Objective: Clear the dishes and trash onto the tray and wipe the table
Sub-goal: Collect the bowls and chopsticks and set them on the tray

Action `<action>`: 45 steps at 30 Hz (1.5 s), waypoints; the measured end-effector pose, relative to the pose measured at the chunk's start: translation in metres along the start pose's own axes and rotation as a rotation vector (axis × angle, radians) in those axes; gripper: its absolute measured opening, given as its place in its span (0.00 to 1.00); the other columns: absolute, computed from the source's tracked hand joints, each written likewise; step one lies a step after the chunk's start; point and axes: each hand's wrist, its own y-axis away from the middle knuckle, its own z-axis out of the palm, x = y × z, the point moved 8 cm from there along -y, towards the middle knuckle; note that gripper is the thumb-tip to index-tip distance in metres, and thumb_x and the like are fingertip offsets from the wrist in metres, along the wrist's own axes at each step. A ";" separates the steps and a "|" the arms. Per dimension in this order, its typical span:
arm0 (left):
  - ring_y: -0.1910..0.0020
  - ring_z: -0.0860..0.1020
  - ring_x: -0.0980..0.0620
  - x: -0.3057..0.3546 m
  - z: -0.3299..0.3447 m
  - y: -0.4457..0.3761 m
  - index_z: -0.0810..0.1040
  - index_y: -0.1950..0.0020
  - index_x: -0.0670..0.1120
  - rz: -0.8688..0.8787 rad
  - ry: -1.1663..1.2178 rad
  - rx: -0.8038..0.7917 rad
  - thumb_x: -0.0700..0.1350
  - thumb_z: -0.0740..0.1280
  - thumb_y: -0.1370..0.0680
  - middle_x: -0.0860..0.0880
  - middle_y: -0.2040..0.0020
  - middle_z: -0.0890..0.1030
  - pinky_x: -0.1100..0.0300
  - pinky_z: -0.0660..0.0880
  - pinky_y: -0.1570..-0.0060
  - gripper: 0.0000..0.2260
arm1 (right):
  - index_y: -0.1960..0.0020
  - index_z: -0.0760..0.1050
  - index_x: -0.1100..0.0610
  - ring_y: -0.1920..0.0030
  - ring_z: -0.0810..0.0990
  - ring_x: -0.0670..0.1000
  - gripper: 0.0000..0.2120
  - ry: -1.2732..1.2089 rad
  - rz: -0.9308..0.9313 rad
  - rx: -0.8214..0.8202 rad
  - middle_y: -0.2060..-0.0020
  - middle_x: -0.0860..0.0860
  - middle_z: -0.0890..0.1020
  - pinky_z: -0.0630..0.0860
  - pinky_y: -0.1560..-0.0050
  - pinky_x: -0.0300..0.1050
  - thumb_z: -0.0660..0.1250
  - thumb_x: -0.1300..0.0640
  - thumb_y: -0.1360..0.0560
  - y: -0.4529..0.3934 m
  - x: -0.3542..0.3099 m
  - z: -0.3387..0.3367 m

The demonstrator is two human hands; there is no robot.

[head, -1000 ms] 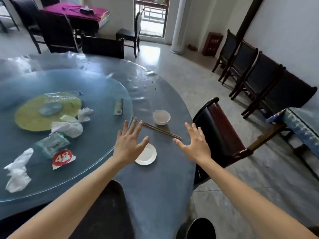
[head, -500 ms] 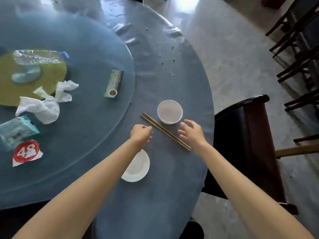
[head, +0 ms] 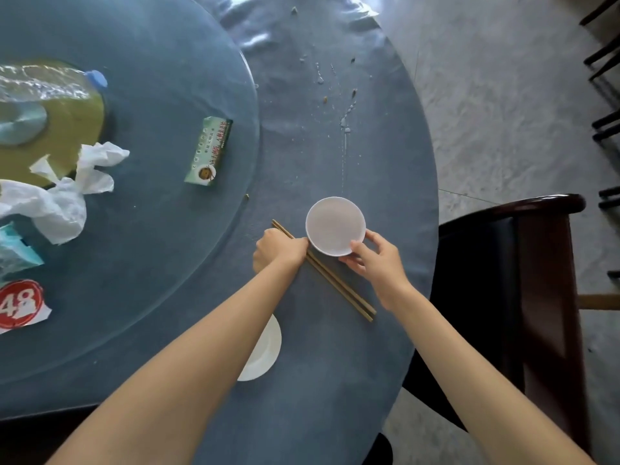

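Our right hand (head: 375, 263) grips the empty white bowl (head: 335, 225) by its near rim; our left hand (head: 278, 251) closes around the chopsticks (head: 339, 285) just left of it

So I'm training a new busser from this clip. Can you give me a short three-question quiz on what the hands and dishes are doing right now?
1. True or false: the right hand grips the white bowl by its rim.
2. What does the left hand close on? A) chopsticks B) crumpled tissue C) green packet
3. Fill in: the white saucer lies partly hidden under the left ____.

Key: 1 true; 2 A; 3 forearm.
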 end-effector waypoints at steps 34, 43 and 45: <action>0.75 0.65 0.56 -0.072 -0.065 0.088 0.70 0.48 0.47 0.293 0.732 -0.439 0.39 0.50 0.18 0.51 0.62 0.68 0.63 0.63 0.76 0.11 | 0.28 0.77 0.56 0.50 0.89 0.53 0.20 -0.090 -0.019 0.012 0.49 0.49 0.89 0.74 0.28 0.52 0.67 0.63 0.19 0.146 0.020 0.002; 0.79 0.58 0.59 -0.266 -0.180 0.146 0.72 0.53 0.44 0.139 1.259 -0.359 0.45 0.51 0.17 0.52 0.68 0.64 0.68 0.54 0.83 0.12 | 0.34 0.81 0.57 0.47 0.88 0.55 0.15 -0.001 -0.066 -0.190 0.45 0.59 0.87 0.80 0.36 0.48 0.66 0.63 0.19 0.248 0.059 0.100; 0.78 0.58 0.59 -0.321 -0.201 0.163 0.73 0.51 0.42 0.140 1.311 -0.306 0.43 0.50 0.16 0.51 0.67 0.65 0.67 0.56 0.83 0.14 | 0.36 0.82 0.56 0.46 0.88 0.56 0.14 0.041 -0.057 -0.241 0.44 0.60 0.86 0.81 0.38 0.46 0.67 0.62 0.20 0.279 0.081 0.128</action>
